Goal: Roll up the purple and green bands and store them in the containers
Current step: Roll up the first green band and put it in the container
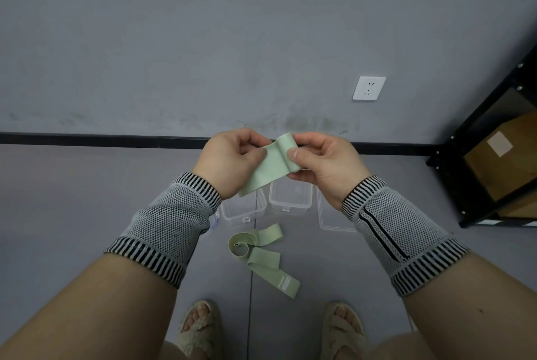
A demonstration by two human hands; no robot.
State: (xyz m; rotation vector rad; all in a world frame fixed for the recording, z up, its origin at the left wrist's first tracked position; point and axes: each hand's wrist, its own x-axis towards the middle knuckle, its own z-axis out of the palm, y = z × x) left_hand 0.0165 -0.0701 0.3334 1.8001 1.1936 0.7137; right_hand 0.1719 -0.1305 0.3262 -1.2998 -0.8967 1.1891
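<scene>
Both hands are raised in front of a grey wall, working one pale green band (271,166). The left hand (229,160) has its fingers curled in, thumb pressed flat on the band's face near the left edge, pinching it. The right hand (322,160) grips the band's top end, thumb on the front and fingers tucked behind, where the fabric is turned over into a small fold or the start of a roll; how many turns it has can't be told. The rest of the band hangs down and to the left, its free end just above the containers.

On the grey floor below the hands stand 2 clear plastic containers side by side: the left container (244,211) partly behind the left wrist, the right container (290,199) just beside it. Contents can't be made out; both look see-through w/ nothing coloured showing. A flat clear lid (334,220) lies to their right, partly behind the right wrist.

Nearer the feet lie more green bands (261,255), loosely coiled and overlapping; approx. 2, exact count unclear.

Both wrists wear knit wrist sleeves (171,220), grey w/ black-and-white striped cuffs. 2 woven sandals (200,327) show at bottom. A white wall socket (369,88) sits on the wall, and a black metal shelf (491,156) holding a cardboard box stands at right.
</scene>
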